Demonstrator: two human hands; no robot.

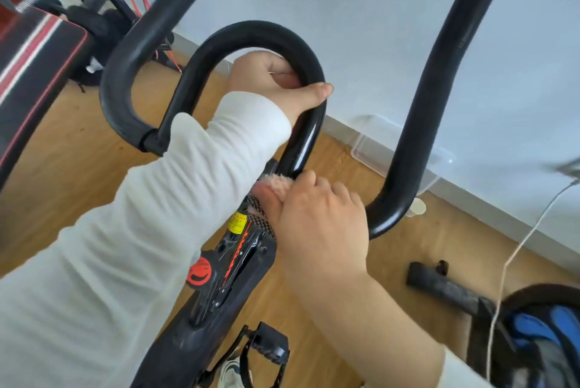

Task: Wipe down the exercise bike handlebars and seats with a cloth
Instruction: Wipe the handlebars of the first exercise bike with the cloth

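Note:
The exercise bike's black handlebars fill the view: a centre loop (251,34) and two outer bars, one at the left (131,52) and one at the right (417,124). My left hand (279,83) grips the right side of the centre loop, thumb over the tube. My right hand (317,218) holds a pink fluffy cloth (276,187) against the base of the loop, where the shiny tube meets the bike's stem (238,246). Most of the cloth is hidden under my fingers. No seat is visible.
A black-and-red padded bench (34,55) stands at the left, with other gym gear behind it. A clear plastic box (395,152) lies by the wall. A white cable (518,249) runs down the right. A bike pedal (270,343) hangs below, above wooden floor.

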